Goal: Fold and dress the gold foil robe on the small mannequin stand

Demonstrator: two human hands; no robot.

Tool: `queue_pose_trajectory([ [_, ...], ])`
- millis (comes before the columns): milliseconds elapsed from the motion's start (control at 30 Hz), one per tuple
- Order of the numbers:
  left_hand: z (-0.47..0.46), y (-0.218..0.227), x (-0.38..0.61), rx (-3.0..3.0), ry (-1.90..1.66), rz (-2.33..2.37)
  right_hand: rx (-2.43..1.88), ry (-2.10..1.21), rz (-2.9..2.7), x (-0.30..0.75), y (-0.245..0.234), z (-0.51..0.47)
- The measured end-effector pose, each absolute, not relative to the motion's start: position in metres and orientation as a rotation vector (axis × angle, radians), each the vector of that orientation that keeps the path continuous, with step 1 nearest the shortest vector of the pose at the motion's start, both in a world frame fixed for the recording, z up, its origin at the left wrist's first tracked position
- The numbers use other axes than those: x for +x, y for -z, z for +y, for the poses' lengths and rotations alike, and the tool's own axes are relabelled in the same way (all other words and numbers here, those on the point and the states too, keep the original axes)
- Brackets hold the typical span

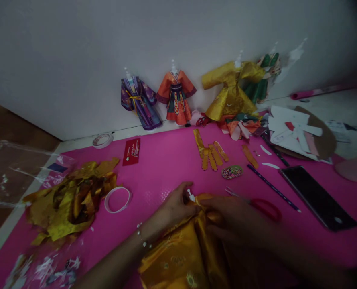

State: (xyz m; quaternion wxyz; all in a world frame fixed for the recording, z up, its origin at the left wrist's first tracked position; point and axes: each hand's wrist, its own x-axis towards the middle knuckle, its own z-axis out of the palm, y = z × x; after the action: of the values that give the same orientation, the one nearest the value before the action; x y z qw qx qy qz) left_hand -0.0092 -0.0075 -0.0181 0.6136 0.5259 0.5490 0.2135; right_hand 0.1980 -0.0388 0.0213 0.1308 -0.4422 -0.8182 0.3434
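A small golden-yellow paper robe (181,253) lies on the pink mat (160,160) at the near edge. My left hand (174,206) pinches its collar, next to a tiny white neck piece (191,196). My right hand (235,218) is closed on the robe's top right shoulder; it is dark and blurred. Red-handled scissors (264,206) lie just beyond my right hand.
A heap of gold paper scraps (67,200) and a tape ring (117,199) lie at left. Finished paper robes in purple (139,102), orange (176,98) and yellow (231,94) lean on the wall. A black phone (317,196), a pen (271,186), and gold strips (210,152) sit at right.
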Motion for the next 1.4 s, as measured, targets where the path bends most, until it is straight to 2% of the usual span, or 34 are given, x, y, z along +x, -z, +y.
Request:
queue_pose_trajectory([
  [167, -0.007, 0.015, -0.009, 1.244, -0.459, 1.270, -1.528, -0.973, -2.243, 0.201, -0.012, -0.046],
  [467, -0.007, 0.017, -0.007, 1.235, -0.457, 1.243, -1.479, -0.942, -2.197, 0.199, -0.011, -0.044],
  [800, -0.007, 0.024, -0.011, 1.235, -0.453, 1.215, -1.640, -0.871, -2.106, 0.188, 0.006, -0.040],
  [1400, -0.005, -0.001, -0.009, 1.228, -0.312, 1.112, -1.631, -1.138, -2.000, 0.188, 0.012, -0.030],
])
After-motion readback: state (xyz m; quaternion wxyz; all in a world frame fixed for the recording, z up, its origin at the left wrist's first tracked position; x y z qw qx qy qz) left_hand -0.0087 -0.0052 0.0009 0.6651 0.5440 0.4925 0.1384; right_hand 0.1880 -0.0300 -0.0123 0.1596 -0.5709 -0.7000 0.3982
